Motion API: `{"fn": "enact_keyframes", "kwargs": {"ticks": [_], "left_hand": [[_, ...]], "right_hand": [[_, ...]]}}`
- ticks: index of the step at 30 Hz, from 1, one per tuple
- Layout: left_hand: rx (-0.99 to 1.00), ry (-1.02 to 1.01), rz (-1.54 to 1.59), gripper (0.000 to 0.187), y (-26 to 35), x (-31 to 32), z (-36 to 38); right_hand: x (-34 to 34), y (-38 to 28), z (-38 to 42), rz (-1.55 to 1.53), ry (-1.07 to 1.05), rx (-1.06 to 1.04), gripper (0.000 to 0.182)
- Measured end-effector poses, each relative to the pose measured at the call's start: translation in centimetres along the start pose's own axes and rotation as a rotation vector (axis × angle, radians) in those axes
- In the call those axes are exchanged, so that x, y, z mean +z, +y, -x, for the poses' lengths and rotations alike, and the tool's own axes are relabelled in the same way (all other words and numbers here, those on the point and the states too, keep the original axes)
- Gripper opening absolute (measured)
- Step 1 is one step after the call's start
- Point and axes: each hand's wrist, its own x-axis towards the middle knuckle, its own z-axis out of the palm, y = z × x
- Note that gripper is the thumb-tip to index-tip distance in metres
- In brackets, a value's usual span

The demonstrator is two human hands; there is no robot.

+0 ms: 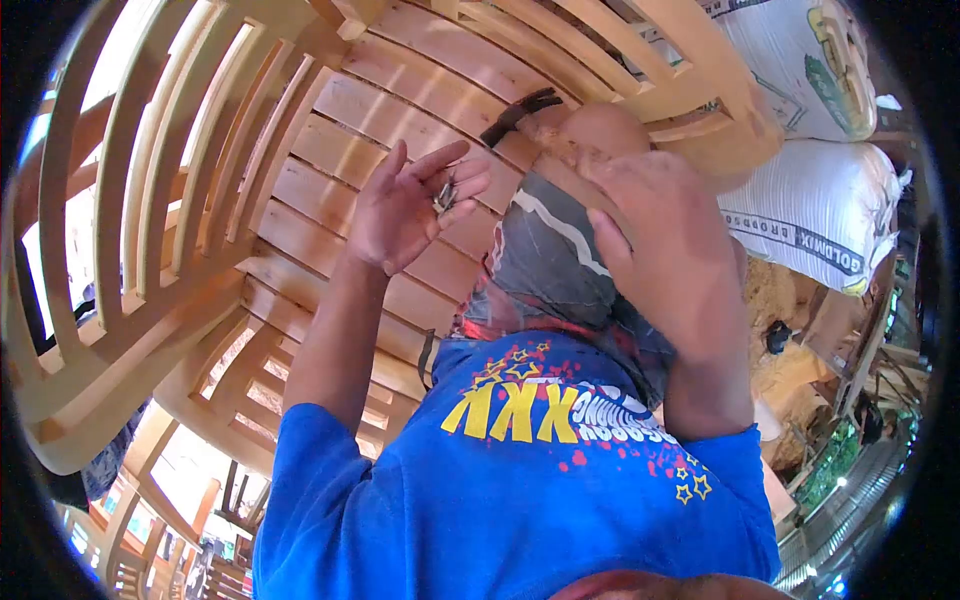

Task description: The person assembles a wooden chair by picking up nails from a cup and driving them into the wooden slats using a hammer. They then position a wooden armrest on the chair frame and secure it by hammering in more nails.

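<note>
My left hand (405, 210) is turned palm up above the wooden slats, its fingers curled around several small metal pieces (446, 195), which look like screws or nails. Over my bent leg, my right hand (640, 215) is smeared by motion. Its thumb shows, but its fingertips are blurred, and I cannot make out whether they hold anything. Beneath both hands lies a slatted wooden surface (330, 150). Grey and black shorts (555, 235) cover my leg.
A slatted wooden rail (160, 160) curves up at the left, and another slatted frame (600, 60) stands at the top. White printed sacks (810, 205) are stacked at the right. A dark strap-like object (518, 115) is near my foot. More wooden furniture shows at the lower left.
</note>
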Motion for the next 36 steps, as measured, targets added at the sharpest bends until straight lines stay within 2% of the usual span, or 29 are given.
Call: {"fn": "enact_keyframes", "kwargs": {"ticks": [2, 5, 8, 11, 14, 19, 22, 25, 27, 29, 31, 34, 36], "left_hand": [[-0.011, -0.061, 0.01, 0.084, 0.4, 2.0, 0.2], [-0.035, -0.122, 0.046, 0.084, 0.5, 3.8, 0.4], [-0.046, -0.135, 0.037, 0.084, 0.4, 4.5, 0.7], [-0.05, -0.136, 0.009, 0.084, 0.3, 4.6, 1.1], [-0.068, -0.134, -0.012, 0.084, -0.1, 4.0, 1.5], [-0.102, -0.115, 0.043, 0.08, -0.7, 3.9, 1.3], [-0.125, -0.107, 0.078, 0.07, -0.8, 4.2, 1.4], [-0.038, -0.036, -0.052, 0.057, -1.5, 2.3, 0.4], [0.027, 0.09, -0.415, 0.05, -1.3, 1.6, 0.6], [0.071, 0.151, -0.642, 0.04, -0.7, 1.5, 1.0], [0.092, 0.138, -0.726, 0.027, -0.4, 2.0, 1.5], [0.197, 0.014, -0.825, 0.024, -0.3, 1.7, 1.9], [0.201, -0.013, -0.859, 0.021, -0.4, 0.6, 2.1]], "right_hand": [[-0.7, -1.8, -0.6, 0.04, 0.065, -0.014, 0.035], [0.6, -2.5, -1.4, -0.096, 0.176, -0.183, 0.032], [3.8, -3.1, -1.9, -0.084, 0.09, -0.119, 0.022], [7.0, -2.5, -2.2, -0.156, 0.069, -0.064, 0.021], [7.5, -2.0, -2.5, -0.251, 0.002, -0.076, 0.021], [7.8, -1.7, -2.7, -0.226, -0.029, -0.105, 0.022], [8.2, -2.0, -2.8, -0.18, -0.047, -0.095, 0.019], [8.1, -2.4, -2.8, -0.127, -0.038, -0.095, 0.019], [7.9, -2.5, -3.0, -0.067, -0.031, -0.119, 0.02], [7.7, -2.6, -3.3, 0.018, -0.031, -0.153, 0.019], [7.2, -3.1, -3.8, 0.109, -0.091, -0.197, 0.018], [7.3, -3.6, -4.5, 0.161, -0.127, -0.251, 0.018], [7.5, -4.0, -4.9, 0.168, -0.151, -0.285, 0.018]]}}
